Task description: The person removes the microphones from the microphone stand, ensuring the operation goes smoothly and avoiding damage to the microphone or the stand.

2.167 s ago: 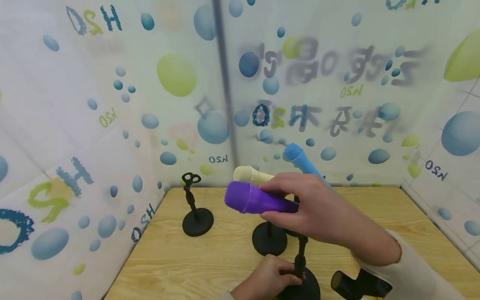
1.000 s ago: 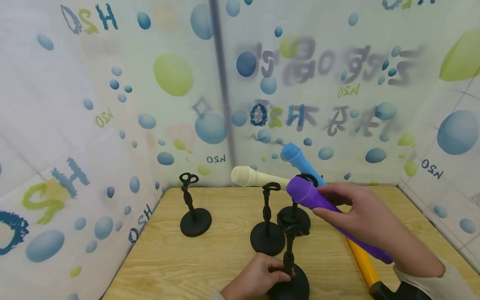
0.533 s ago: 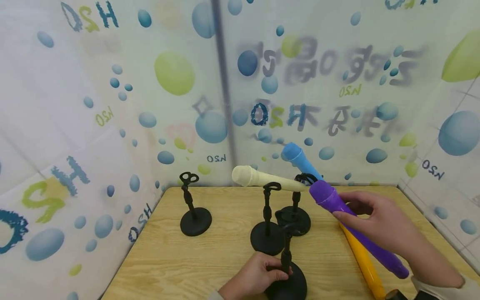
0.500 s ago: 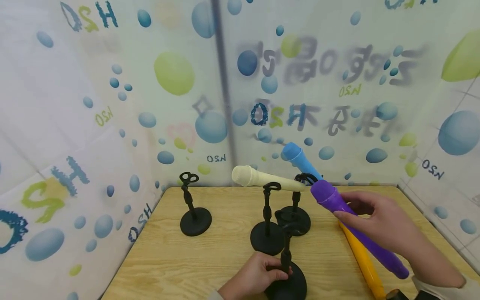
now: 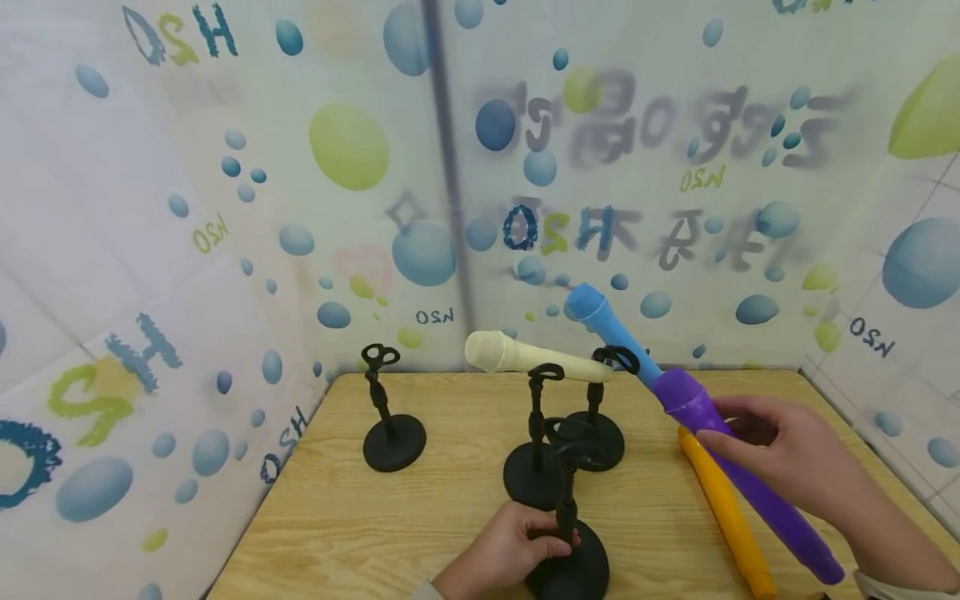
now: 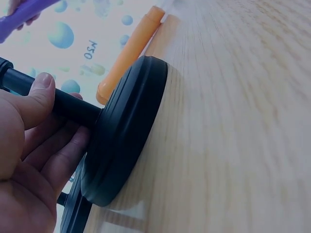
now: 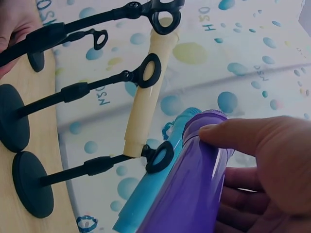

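Note:
In the head view my left hand (image 5: 502, 546) grips the stem of the nearest black microphone stand (image 5: 577, 571), low above its round base. Thumb and fingers wrap that stem in the left wrist view. My right hand (image 5: 791, 458) pinches a purple microphone (image 5: 772, 504), its head tilted up to the left, apart from the held stand's double-ring clip. Behind, a cream microphone (image 5: 532, 357) and a blue microphone (image 5: 618, 337) are raised at the clips of the middle stand (image 5: 528, 475) and back stand (image 5: 609, 442). Exactly how the rings hold them is hard to see.
An orange microphone (image 5: 723, 512) lies on the wooden table (image 5: 315, 533), below the purple one. Another stand (image 5: 394, 443) with nothing in its rings stands at the left. Patterned sheets (image 5: 352, 233) enclose the table at the back and sides.
My right hand has carried the purple microphone rightward, away from the nearest stand's clip, uncovering the cream microphone. My left hand keeps its grip, and the held stand has shifted slightly left.

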A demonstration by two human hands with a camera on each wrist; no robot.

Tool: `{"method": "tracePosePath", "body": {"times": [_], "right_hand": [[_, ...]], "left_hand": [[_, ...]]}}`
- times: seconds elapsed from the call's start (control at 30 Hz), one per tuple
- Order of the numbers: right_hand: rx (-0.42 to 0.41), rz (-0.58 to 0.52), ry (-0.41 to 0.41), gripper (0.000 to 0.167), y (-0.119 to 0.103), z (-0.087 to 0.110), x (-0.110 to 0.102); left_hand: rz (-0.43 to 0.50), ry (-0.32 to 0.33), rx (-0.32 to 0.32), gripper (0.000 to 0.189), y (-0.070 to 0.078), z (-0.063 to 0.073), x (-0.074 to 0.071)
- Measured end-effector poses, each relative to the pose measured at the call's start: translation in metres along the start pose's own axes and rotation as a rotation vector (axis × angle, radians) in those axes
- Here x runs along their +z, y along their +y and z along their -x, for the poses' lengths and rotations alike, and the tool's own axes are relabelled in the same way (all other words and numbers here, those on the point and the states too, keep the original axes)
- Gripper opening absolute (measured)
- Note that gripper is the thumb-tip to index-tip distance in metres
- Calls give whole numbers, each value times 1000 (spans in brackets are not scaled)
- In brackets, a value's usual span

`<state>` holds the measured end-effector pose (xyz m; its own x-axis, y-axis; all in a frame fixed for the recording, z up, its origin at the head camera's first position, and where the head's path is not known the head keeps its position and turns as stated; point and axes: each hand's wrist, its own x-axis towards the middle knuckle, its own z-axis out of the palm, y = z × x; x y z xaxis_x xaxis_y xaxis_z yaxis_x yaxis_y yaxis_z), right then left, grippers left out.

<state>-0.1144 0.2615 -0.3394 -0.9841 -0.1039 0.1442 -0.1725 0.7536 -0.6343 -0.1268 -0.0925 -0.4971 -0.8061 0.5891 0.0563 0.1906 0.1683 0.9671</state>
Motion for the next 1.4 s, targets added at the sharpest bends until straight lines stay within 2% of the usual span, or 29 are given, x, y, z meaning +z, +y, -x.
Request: {"method": "tracePosePath", "body": {"times": [0.2,0.37,0.53,0.93,1.4], "right_hand": [[53,-1,-3,57,15,3,-1],[108,10,-12,65,28,4,-1],[157,-1,-30,70,43,4,0],[200,38,-8,76,73,-3,4],[274,31,-63,82,104,-15,11]], "left_hand": [[6,-15,-7,16,0,1,-1],[9,-24,-7,17,-1,1,-2],[2,-26,12,17,-2,2,-2],[31,-17,-10,16,1,2,0],[-19,-25,-32,15,1,-1,5]]}}
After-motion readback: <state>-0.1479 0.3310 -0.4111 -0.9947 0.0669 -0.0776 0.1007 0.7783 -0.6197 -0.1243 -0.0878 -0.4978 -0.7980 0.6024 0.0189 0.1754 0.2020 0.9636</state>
